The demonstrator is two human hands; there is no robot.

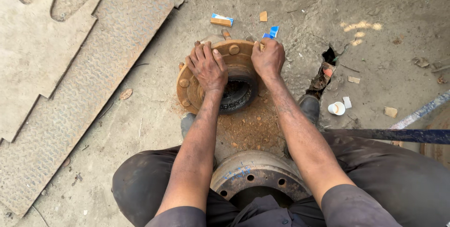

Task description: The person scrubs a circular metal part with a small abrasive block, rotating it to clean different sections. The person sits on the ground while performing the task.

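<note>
A rusty orange wheel hub point(233, 56) with several studs stands tilted on the dirt floor in front of me, its dark bore facing me. My left hand point(206, 66) lies over its flange on the left side, fingers spread over the rim. My right hand point(267, 58) grips the rim on the right side, fingers curled over the far edge. Rust-coloured dust point(251, 126) lies on the ground below the hub.
A round brake drum point(258, 173) with blue marks sits between my knees. Checkered steel plates point(70, 81) lie at the left. A dark bar point(398, 135) crosses at right. A small white cup point(336, 109), paper scraps and a hole in the floor point(328, 58) are nearby.
</note>
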